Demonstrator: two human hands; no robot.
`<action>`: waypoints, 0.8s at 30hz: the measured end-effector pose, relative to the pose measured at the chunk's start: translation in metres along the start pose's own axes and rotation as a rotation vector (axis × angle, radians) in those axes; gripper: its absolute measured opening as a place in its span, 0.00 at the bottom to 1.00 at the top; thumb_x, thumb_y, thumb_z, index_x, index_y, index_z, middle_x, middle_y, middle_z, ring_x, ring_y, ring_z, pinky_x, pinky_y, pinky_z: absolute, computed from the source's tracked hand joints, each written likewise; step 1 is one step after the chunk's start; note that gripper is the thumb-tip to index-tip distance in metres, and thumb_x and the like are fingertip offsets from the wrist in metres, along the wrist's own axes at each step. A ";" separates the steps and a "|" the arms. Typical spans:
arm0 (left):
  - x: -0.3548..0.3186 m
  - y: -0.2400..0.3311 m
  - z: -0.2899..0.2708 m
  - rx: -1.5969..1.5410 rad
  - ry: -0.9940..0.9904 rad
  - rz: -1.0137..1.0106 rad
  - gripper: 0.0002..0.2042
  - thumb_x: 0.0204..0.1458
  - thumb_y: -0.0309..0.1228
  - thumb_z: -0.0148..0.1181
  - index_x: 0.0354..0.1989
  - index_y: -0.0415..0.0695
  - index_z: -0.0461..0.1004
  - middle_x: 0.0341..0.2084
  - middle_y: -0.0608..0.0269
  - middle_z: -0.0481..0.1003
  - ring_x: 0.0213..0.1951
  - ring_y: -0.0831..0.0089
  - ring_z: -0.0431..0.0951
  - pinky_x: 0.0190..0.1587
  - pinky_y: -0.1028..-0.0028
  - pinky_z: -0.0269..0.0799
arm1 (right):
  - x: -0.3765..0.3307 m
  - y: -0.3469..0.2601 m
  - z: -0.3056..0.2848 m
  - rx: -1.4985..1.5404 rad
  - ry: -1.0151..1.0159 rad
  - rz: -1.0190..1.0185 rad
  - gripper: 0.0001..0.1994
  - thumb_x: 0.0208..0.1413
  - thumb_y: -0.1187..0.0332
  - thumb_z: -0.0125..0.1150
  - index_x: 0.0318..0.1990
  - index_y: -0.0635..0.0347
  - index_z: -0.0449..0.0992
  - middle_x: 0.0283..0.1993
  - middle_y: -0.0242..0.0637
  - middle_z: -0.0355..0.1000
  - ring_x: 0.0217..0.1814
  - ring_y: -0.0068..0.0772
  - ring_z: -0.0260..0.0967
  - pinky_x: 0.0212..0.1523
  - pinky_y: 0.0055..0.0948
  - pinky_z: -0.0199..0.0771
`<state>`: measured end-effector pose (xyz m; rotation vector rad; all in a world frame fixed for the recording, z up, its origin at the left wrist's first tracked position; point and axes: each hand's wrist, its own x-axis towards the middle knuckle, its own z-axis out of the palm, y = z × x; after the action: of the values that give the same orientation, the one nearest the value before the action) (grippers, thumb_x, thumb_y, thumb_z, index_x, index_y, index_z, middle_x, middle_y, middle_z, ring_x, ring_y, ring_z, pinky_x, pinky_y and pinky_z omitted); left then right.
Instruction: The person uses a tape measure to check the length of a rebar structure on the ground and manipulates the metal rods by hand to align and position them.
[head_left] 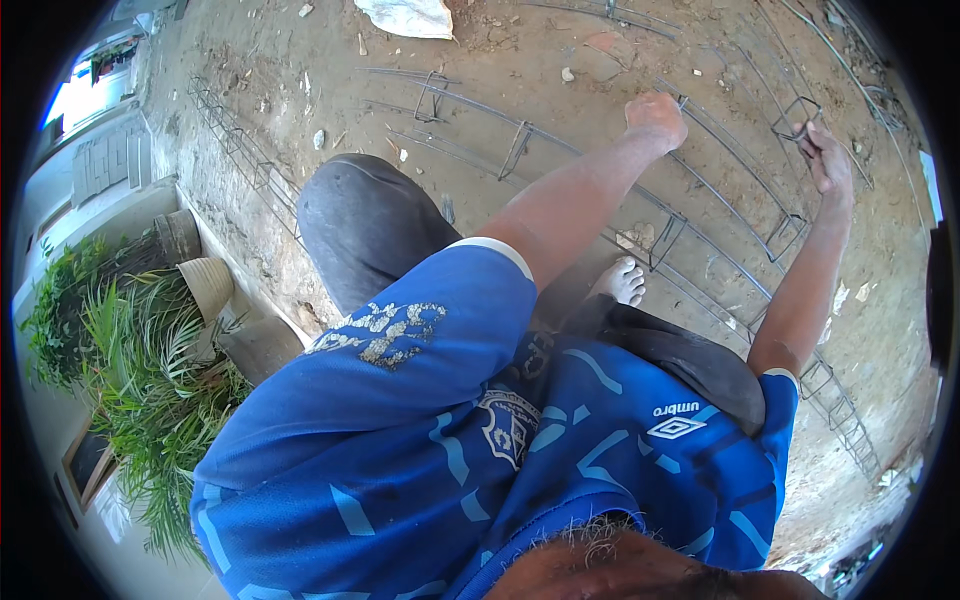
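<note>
I am looking down over a blue jersey [420, 440] and dark shorts [370, 220] at a rebar cage [640, 215] lying on bare dirt ground [300, 90]. My left hand [656, 118] is clenching into a fist around one of the long bars, near the middle of the cage. My right hand [828, 155] is reaching further out and is pinching a square wire stirrup [797, 117] at the far end; the fingers are curling round its lower edge, though whether a tie wire or tool sits in them is too small to tell.

To do this well, I judge the left fist should be pinning the long bar firmly so the frame is not rolling while the right hand is squaring the stirrup against the bars, keeping it upright and evenly spaced with the next stirrup [786, 235] nearer to me.

A bare foot [622, 280] is resting just beside the lower bars, so toes are sitting close to steel that could shift. A second assembled cage [235, 140] is lying to the left along a concrete edge, and a third [840, 405] is running off to the lower right, hemming in the working space. Small stones [567, 74] and a white sack [410, 17] are scattered beyond. Potted palms [140, 370] and clay pots [207, 285] are standing well apart on the left.
</note>
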<state>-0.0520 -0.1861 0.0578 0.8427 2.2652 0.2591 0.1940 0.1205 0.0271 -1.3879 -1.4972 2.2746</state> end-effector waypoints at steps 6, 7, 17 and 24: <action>0.000 -0.017 -0.004 -0.022 0.036 -0.035 0.12 0.48 0.31 0.55 0.36 0.42 0.83 0.40 0.48 0.80 0.47 0.55 0.81 0.50 0.62 0.76 | -0.030 -0.030 0.006 -0.052 0.323 -0.127 0.07 0.61 0.66 0.59 0.39 0.59 0.76 0.39 0.33 0.78 0.41 0.23 0.74 0.45 0.25 0.72; -0.003 -0.016 -0.008 -0.031 0.031 -0.049 0.12 0.48 0.31 0.55 0.36 0.42 0.83 0.40 0.47 0.80 0.47 0.55 0.81 0.50 0.62 0.76 | -0.027 -0.023 0.002 -0.093 0.380 -0.155 0.08 0.60 0.66 0.60 0.37 0.61 0.77 0.38 0.33 0.78 0.39 0.23 0.74 0.43 0.26 0.73; 0.006 -0.013 -0.004 0.083 -0.053 0.058 0.14 0.51 0.35 0.56 0.40 0.41 0.82 0.44 0.46 0.79 0.51 0.54 0.78 0.54 0.60 0.73 | -0.020 0.049 -0.023 -0.475 0.601 -0.259 0.16 0.51 0.59 0.63 0.37 0.66 0.79 0.36 0.44 0.77 0.40 0.39 0.72 0.42 0.39 0.71; 0.067 -0.078 -0.140 0.423 -0.163 0.502 0.18 0.51 0.47 0.57 0.35 0.44 0.82 0.38 0.50 0.80 0.43 0.51 0.79 0.50 0.59 0.72 | -0.080 -0.033 -0.006 -0.595 0.669 -0.334 0.25 0.52 0.59 0.62 0.55 0.65 0.76 0.53 0.45 0.76 0.57 0.42 0.69 0.60 0.36 0.63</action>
<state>-0.2220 -0.1957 0.0934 1.5927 1.9508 -0.0721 0.2325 0.1012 0.1017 -1.6221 -1.9917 1.0351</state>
